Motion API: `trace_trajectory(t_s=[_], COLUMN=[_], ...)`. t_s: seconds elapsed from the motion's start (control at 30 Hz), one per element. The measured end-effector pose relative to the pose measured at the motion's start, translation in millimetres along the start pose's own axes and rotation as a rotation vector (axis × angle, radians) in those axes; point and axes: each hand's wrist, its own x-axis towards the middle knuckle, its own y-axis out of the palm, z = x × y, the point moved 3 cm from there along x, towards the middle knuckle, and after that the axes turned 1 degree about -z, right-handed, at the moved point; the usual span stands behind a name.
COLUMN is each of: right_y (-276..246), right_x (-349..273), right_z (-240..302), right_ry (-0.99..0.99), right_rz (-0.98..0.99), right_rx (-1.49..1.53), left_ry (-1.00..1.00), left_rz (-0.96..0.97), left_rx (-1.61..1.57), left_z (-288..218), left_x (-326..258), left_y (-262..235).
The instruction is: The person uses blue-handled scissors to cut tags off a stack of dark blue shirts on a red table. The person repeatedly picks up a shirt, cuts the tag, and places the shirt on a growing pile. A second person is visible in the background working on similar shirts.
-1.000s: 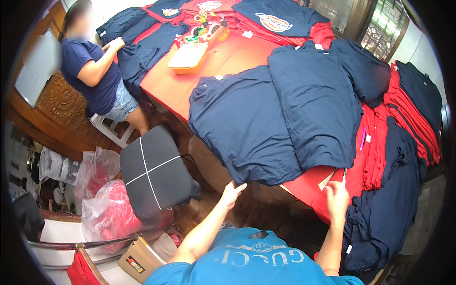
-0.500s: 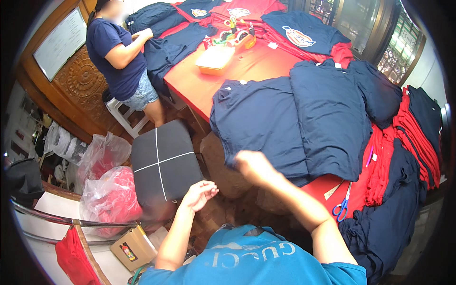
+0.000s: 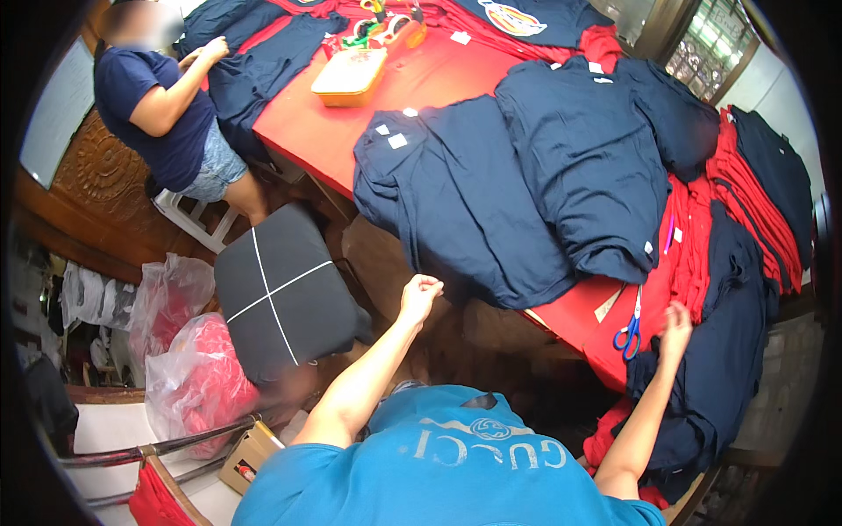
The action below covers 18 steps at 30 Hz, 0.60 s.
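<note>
My left hand (image 3: 422, 298) is raised in front of the table's near edge, beside the lower edge of a navy T-shirt (image 3: 465, 202). Its fingers are curled together; whatever is between them is too small to make out. Farther right, my right hand (image 3: 675, 328) is at a pile of navy shirts (image 3: 735, 351) and red shirts (image 3: 693, 254); blur hides how its fingers are set. Blue-handled scissors (image 3: 628, 338) lie just left of it on the red tabletop (image 3: 570, 326). A second navy T-shirt (image 3: 588, 149) is spread beside the first, with small white tags showing.
Across the table, a person (image 3: 167, 105) in navy handles dark cloth. A yellow-orange box (image 3: 349, 79) and tape dispensers (image 3: 386, 31) sit on the table. Left of me are a black bundle (image 3: 285, 289) tied with white string, plastic bags of red cloth (image 3: 206, 373) and a metal rail (image 3: 158, 451).
My right hand has swung from the navy shirt's near edge rightward to the pile by the scissors. My left hand has come closer to the table. The view has shifted.
</note>
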Motion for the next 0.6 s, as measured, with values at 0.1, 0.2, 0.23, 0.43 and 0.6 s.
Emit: trace_trajectory(t_s=[0.1, 0.2, 0.23, 0.43, 0.6], right_y=[43.5, 66.5, 66.7, 43.5, -5.5], right_x=[-65.9, -92.0, -87.7, -60.8, -79.5], right_z=[-14.9, -12.4, -9.3, -2.6, -12.6], right_ry=[-0.208, -0.379, -0.343, -0.046, 0.145], right_rz=[0.047, -0.091, -0.096, 0.04, 0.08], right_rx=[-0.489, -0.83, -0.79, -0.651, 0.083], left_ry=[0.18, 0.326, 0.379, 0.229, -0.021], left_rz=[-0.15, -0.423, -0.452, -0.147, 0.144], left_rx=[0.124, 0.051, 0.154, 0.041, -0.7], left_z=[9.3, -11.4, -15.3, -31.3, -30.7], left_x=[-17.3, -0.6, 15.1, 51.6, -8.2], left_y=[-3.0, -8.8, -10.8, -50.7, -75.4])
